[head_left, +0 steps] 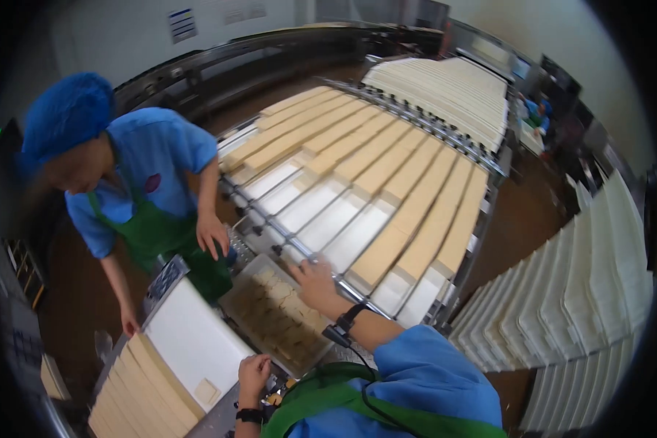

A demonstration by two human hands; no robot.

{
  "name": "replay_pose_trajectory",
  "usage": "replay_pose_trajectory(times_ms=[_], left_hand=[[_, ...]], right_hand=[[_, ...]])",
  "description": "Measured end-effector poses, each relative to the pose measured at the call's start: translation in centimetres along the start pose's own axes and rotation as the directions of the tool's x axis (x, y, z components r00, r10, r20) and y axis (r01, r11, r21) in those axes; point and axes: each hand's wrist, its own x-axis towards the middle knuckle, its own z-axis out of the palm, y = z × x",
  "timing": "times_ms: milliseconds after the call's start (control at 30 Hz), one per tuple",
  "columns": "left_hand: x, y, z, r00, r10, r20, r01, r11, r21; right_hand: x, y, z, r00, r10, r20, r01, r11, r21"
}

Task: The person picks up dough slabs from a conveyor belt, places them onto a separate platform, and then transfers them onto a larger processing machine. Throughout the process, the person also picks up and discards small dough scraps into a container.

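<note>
While my left hand (254, 374) curls near the tub (230, 304) of pale pieces (276, 310), whether holding anything I cannot tell, my right hand (317, 285) spreads at the metal rail (297, 242), tan strips (389, 244) lying in rows beyond, white ridged rows (445, 95) farther back

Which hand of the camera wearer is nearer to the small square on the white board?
Left: the left hand is close to the square; the right hand is farther away, near the metal rail.
</note>
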Motion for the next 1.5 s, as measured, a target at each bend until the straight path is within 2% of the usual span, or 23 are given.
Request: replay_pose_trajectory(times_ms=[67,133,200,333,400,500,533,567,667,700,767,800,833,867,933,1000,1067,1100,1200,1267,1300,1400,1500], left_hand=[[-0.1,-0.4,-0.8,0.999,0.007,0.05,-0.003,0.997,-0.079],[-0.1,0.6,-2.1,0.999,-0.028,0.019,0.032,0.964,-0.265],[-1.0,0.9,-3.1,0.995,-0.097,-0.005,0.087,0.915,-0.393],[-4.3,0.5,-4.7,0.953,-0.265,-0.148,0.17,0.87,-0.463],[-5.9,0.8,-6.4,0.91,-0.359,-0.208,0.218,0.839,-0.498],[-8.9,-1.4,-7.6,0.826,-0.378,-0.418,0.197,0.889,-0.414],[-9.7,-2.1,-8.1,0.785,-0.38,-0.488,0.198,0.902,-0.385],[-10.4,-2.0,-9.1,0.683,-0.342,-0.645,0.216,0.939,-0.268],[-12.7,-3.1,-11.0,0.339,-0.473,-0.813,0.398,0.855,-0.332],[-14.7,-6.5,-9.7,0.327,-0.375,-0.867,0.624,0.775,-0.1],[-16.2,-6.9,-9.9,0.149,-0.571,-0.807,0.824,0.523,-0.218],[-16.9,-7.1,-10.2,0.044,-0.644,-0.763,0.889,0.373,-0.264],[-17.8,-7.9,-10.4,0.045,-0.734,-0.678,0.902,0.322,-0.288],[-18.2,-8.6,-10.4,0.061,-0.75,-0.658,0.89,0.34,-0.305],[-18.5,-9.6,-10.0,0.097,-0.786,-0.611,0.865,0.37,-0.338],[-18.5,-10.1,-10.4,0.132,-0.788,-0.602,0.86,0.393,-0.326],[-18.0,-10.1,-11.0,0.156,-0.793,-0.589,0.868,0.395,-0.302],[-17.7,-9.7,-11.7,0.143,-0.814,-0.562,0.897,0.347,-0.275],[-17.5,-9.3,-13.0,0.109,-0.841,-0.53,0.889,0.321,-0.327],[-17.6,-9.3,-13.7,0.138,-0.837,-0.529,0.912,0.317,-0.262],[-17.5,-9.2,-13.7,0.149,-0.84,-0.521,0.918,0.313,-0.242],[-17.7,-9.8,-13.2,0.184,-0.824,-0.536,0.943,0.302,-0.142],[-17.8,-9.9,-13.3,0.219,-0.808,-0.547,0.949,0.307,-0.074]], right_hand=[[0.4,0.1,0.4,0.999,-0.024,-0.033,0.022,0.999,-0.043],[0.6,0.2,1.2,0.995,0.001,-0.095,-0.011,0.994,-0.108],[0.6,0.3,1.0,0.985,-0.057,-0.162,0.035,0.99,-0.139],[0.5,-0.1,-0.3,1.0,0.026,0.006,-0.025,0.998,-0.056],[1.0,0.1,0.7,0.998,0.054,-0.016,-0.055,0.997,-0.047],[1.6,-0.3,0.4,0.995,0.096,0.016,-0.096,0.995,-0.037],[1.8,-0.2,0.2,0.994,0.104,0.025,-0.103,0.994,-0.02],[1.9,-0.5,0.3,0.993,0.114,0.035,-0.114,0.993,-0.003],[1.4,-2.3,1.2,0.988,0.04,-0.146,-0.022,0.992,0.123],[1.2,-4.1,0.1,0.985,-0.097,-0.141,0.119,0.98,0.162],[-0.2,-8.9,-2.0,0.924,-0.357,-0.14,0.381,0.893,0.239],[-0.2,-11.1,-1.4,0.866,-0.472,-0.167,0.501,0.805,0.318],[-0.2,-13.3,-0.6,0.794,-0.573,-0.205,0.603,0.696,0.39],[-0.6,-15.5,0.0,0.711,-0.658,-0.247,0.685,0.57,0.454],[-1.8,-21.5,0.1,0.632,-0.721,-0.286,0.747,0.468,0.472],[-1.9,-26.9,0.9,0.517,-0.815,-0.261,0.791,0.338,0.509],[-1.2,-31.8,3.1,0.464,-0.864,-0.194,0.821,0.337,0.46],[-0.6,-33.8,5.2,0.474,-0.866,-0.159,0.827,0.376,0.419],[1.3,-39.7,10.6,0.55,-0.835,-0.027,0.807,0.523,0.273],[2.4,-43.8,12.6,0.628,-0.777,0.048,0.747,0.619,0.242],[3.0,-45.5,13.0,0.663,-0.744,0.086,0.715,0.663,0.224],[4.6,-50.6,12.0,0.691,-0.71,0.138,0.675,0.701,0.23],[5.9,-54.1,12.5,0.75,-0.651,0.119,0.618,0.753,0.228]])
